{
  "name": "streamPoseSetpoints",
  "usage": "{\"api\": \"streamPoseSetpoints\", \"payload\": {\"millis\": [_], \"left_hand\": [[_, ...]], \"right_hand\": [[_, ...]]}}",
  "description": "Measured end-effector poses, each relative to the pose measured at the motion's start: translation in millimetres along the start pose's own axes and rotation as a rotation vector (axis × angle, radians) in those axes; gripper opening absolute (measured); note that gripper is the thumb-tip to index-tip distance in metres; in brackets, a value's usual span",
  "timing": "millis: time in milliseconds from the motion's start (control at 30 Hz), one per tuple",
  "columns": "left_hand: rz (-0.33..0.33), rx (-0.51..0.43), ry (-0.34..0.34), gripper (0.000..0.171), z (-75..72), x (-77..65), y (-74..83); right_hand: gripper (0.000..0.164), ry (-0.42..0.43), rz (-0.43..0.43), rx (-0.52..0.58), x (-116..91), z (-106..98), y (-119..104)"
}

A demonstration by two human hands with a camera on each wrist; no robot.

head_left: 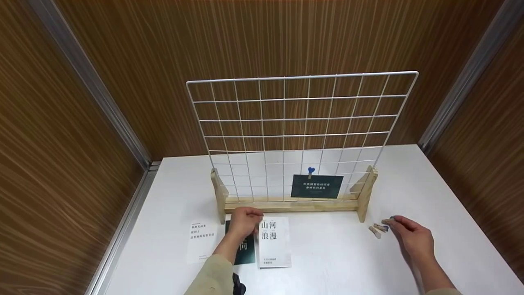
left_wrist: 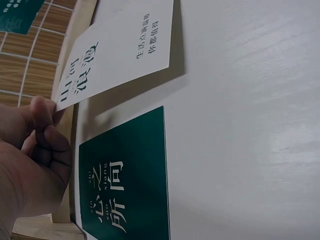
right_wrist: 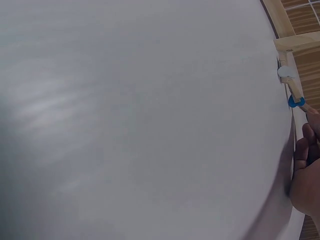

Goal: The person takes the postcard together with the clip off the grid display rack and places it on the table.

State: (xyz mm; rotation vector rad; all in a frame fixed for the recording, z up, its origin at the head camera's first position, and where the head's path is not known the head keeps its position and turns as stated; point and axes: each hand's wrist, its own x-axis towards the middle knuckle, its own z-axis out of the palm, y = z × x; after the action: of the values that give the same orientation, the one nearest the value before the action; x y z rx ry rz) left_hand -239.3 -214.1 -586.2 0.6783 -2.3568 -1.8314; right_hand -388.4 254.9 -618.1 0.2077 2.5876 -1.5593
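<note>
My left hand (head_left: pixel 244 223) pinches the top left corner of a white card (head_left: pixel 275 242) with dark printed characters. In the left wrist view the white card (left_wrist: pixel 120 47) is tilted, its lower edge raised off the table and casting a shadow. Beneath my left wrist lies a dark green card (head_left: pixel 247 252), partly hidden by the arm. At the right, my right hand (head_left: pixel 415 241) pinches a small wooden clothespin (head_left: pixel 386 221) with a blue ornament between thumb and fingertips. A few more clothespins (head_left: pixel 374 231) lie just beside it on the table.
A white wire grid (head_left: pixel 284 119) stands upright in a wooden base (head_left: pixel 290 206) behind the cards. On it hangs a dark green card (head_left: pixel 317 187), held by a blue heart clothespin (head_left: pixel 310 172). Another white card (head_left: pixel 201 243) lies at the left on the white table (head_left: pixel 335 266).
</note>
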Motion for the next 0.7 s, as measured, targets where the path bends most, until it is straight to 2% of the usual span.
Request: {"api": "streamPoseSetpoints", "payload": {"millis": [233, 400, 700], "left_hand": [[0.022, -0.005, 0.004, 0.017, -2.1, -0.6, -2.6], [-0.002, 0.009, 0.019, 0.018, -3.3, -2.7, 0.4], [-0.004, 0.037, 0.029, 0.019, -6.9, -3.9, 4.1]], "right_hand": [[0.048, -0.017, -0.011, -0.026, -1.5, 0.6, 0.8], [0.047, -0.023, -0.013, -0.007, -1.8, 0.7, 2.0], [0.046, 0.025, -0.081, -0.066, -4.0, 0.8, 3.4]]}}
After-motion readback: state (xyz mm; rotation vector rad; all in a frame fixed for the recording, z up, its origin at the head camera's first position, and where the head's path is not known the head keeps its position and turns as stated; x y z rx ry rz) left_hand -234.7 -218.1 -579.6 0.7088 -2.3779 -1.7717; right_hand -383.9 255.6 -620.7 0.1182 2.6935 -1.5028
